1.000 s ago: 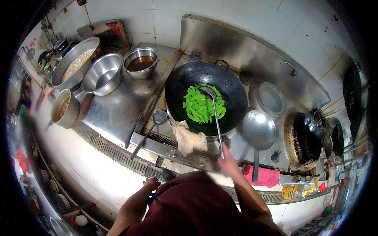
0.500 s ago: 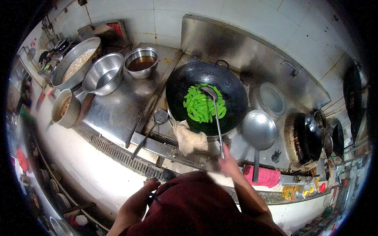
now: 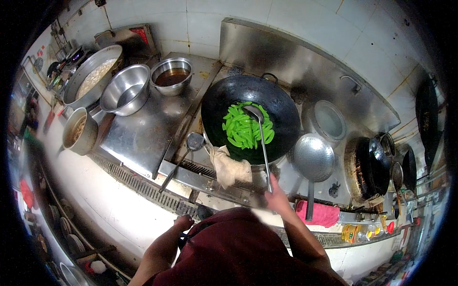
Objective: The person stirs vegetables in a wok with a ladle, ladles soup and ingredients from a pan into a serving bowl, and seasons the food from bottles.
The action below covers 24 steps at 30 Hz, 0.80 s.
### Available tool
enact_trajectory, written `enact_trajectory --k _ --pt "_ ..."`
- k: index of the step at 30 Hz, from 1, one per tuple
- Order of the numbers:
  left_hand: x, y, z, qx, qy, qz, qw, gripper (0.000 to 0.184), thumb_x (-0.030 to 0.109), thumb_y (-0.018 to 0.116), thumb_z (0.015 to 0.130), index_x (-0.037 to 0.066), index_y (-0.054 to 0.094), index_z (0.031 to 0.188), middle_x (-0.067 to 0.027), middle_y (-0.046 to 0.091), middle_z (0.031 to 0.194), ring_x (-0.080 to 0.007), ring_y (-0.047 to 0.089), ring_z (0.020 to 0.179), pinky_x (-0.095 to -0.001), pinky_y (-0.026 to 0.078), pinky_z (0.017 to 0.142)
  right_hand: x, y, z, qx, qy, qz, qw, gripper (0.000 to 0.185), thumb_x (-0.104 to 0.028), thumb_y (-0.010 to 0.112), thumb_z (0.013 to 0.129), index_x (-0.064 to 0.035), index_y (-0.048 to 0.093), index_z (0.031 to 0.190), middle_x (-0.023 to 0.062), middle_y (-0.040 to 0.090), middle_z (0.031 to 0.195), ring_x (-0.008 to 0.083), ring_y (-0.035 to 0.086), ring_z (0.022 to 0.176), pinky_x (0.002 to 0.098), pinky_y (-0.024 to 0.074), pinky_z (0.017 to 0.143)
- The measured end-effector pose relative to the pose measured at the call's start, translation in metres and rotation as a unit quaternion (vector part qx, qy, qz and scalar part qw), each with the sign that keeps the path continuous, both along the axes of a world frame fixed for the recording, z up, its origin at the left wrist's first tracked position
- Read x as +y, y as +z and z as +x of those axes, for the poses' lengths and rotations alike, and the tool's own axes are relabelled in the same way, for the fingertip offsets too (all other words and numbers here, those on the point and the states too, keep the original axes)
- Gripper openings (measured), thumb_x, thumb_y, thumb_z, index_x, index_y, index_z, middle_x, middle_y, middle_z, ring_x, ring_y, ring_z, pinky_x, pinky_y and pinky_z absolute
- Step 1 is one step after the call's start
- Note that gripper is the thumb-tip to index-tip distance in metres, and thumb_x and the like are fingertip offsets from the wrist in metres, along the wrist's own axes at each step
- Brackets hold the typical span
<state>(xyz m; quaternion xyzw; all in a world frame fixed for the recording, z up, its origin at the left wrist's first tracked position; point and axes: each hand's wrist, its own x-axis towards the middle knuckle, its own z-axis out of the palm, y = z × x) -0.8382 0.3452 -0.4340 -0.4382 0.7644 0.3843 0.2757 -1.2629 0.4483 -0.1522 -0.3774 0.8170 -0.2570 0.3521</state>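
Note:
My right hand (image 3: 276, 194) is closed around the handle of a long metal ladle (image 3: 263, 138). The ladle's bowl rests on a heap of bright green pea pods (image 3: 241, 126) in a large black wok (image 3: 281, 100). A beige cloth (image 3: 229, 167) drapes over the wok's near left rim. My left hand (image 3: 183, 222) is low by my dark red shirt, with its fingers curled. Whatever it may hold is hidden. Close to it is a dark rounded object (image 3: 205, 211) at the stove's front edge.
A perforated strainer (image 3: 314, 157) lies right of the wok, its handle above a pink cloth (image 3: 317, 213). A long-handled spatula (image 3: 194, 141) lies left. Metal bowls (image 3: 125, 89), a pot (image 3: 80, 131) and a large basin (image 3: 93, 76) stand farther left. A blackened pan (image 3: 365, 167) stands at right.
Almost nothing differs. The ladle stays on the pods in the wok, and both hands keep nearly the same places.

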Motion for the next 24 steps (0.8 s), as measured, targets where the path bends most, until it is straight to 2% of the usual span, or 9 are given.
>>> enact_trajectory --k 3,6,9,11,13,15,18,21,24 --pt "0.002 -0.033 0.011 0.018 -0.041 -0.03 0.999 0.043 0.041 0.049 0.085 0.008 0.062 0.109 -0.0192 0.061 0.112 -0.0364 0.058 0.105 -0.0442 0.046 0.089 0.0 -0.004 -0.001 0.003 -0.001 0.015 1.0 0.076 -0.014 0.054 0.08 -0.0177 0.015 0.146 0.0285 0.063 0.086 0.0428 0.063 0.077 0.0463 0.0506 0.07" --pt "0.002 -0.003 0.003 0.02 0.004 -0.024 1.0 0.044 0.042 0.05 0.085 0.008 0.062 0.11 -0.0194 0.061 0.112 -0.0365 0.058 0.105 -0.044 0.047 0.089 0.0 -0.005 -0.002 -0.011 -0.004 0.016 1.0 0.077 -0.015 0.054 0.08 -0.018 0.014 0.146 0.0276 0.063 0.083 0.042 0.064 0.074 0.0462 0.0508 0.069" --pt "0.001 -0.004 0.001 -0.007 0.003 -0.006 1.0 0.044 0.043 0.05 0.085 0.009 0.062 0.11 -0.0191 0.06 0.114 -0.0362 0.058 0.105 -0.0444 0.047 0.089 -0.001 0.003 0.001 -0.004 0.0 0.012 1.0 0.077 -0.015 0.054 0.08 -0.0176 0.014 0.146 0.0266 0.063 0.079 0.0412 0.064 0.072 0.0461 0.0509 0.067" --pt "0.001 -0.008 0.002 -0.005 -0.007 -0.014 1.0 0.044 0.043 0.05 0.085 0.009 0.062 0.11 -0.019 0.06 0.114 -0.0361 0.058 0.105 -0.0447 0.046 0.089 -0.005 0.02 0.006 -0.045 -0.021 0.045 0.998 0.077 -0.015 0.053 0.08 -0.0168 0.014 0.146 0.0264 0.063 0.077 0.0408 0.064 0.071 0.0462 0.051 0.067" --pt "0.002 -0.02 0.006 -0.003 -0.017 -0.021 1.0 0.044 0.043 0.049 0.085 0.009 0.062 0.11 -0.0188 0.06 0.114 -0.0361 0.058 0.105 -0.0449 0.046 0.089 -0.002 0.005 0.002 -0.031 -0.014 0.033 0.999 0.077 -0.015 0.054 0.08 -0.0164 0.013 0.146 0.0263 0.063 0.076 0.0408 0.064 0.071 0.0463 0.0511 0.067" --pt "0.003 -0.038 0.011 0.001 -0.103 -0.046 0.994 0.044 0.043 0.047 0.086 0.009 0.063 0.11 -0.0188 0.06 0.114 -0.0361 0.058 0.105 -0.0454 0.046 0.09 0.001 -0.008 -0.002 -0.017 -0.007 0.022 1.0 0.077 -0.015 0.054 0.08 -0.016 0.013 0.146 0.0261 0.063 0.075 0.0408 0.064 0.07 0.0463 0.0511 0.067" --pt "0.003 -0.037 0.012 0.003 -0.088 -0.041 0.995 0.045 0.043 0.046 0.086 0.009 0.062 0.111 -0.0188 0.06 0.114 -0.0363 0.057 0.105 -0.0453 0.046 0.09 0.002 -0.013 -0.003 0.006 0.003 0.003 1.0 0.078 -0.015 0.054 0.08 -0.0158 0.013 0.146 0.0264 0.063 0.075 0.0409 0.063 0.07 0.0463 0.0512 0.067" --pt "0.003 -0.033 0.01 0.01 -0.075 -0.033 0.997 0.045 0.042 0.046 0.086 0.008 0.062 0.111 -0.0188 0.06 0.114 -0.0359 0.058 0.105 -0.0446 0.046 0.09 0.001 -0.013 -0.003 -0.001 -0.003 0.013 1.0 0.078 -0.015 0.054 0.08 -0.0157 0.013 0.146 0.0268 0.063 0.076 0.0421 0.063 0.071 0.0469 0.0508 0.067" --pt "0.002 0.027 -0.006 0.024 0.0 -0.029 0.999 0.045 0.042 0.048 0.086 0.008 0.062 0.111 -0.0187 0.06 0.113 -0.0356 0.057 0.106 -0.0439 0.046 0.09 0.002 -0.012 -0.002 0.003 0.003 -0.006 1.0 0.077 -0.014 0.054 0.08 -0.0163 0.014 0.146 0.0253 0.063 0.075 0.039 0.063 0.064 0.0457 0.0515 0.063"
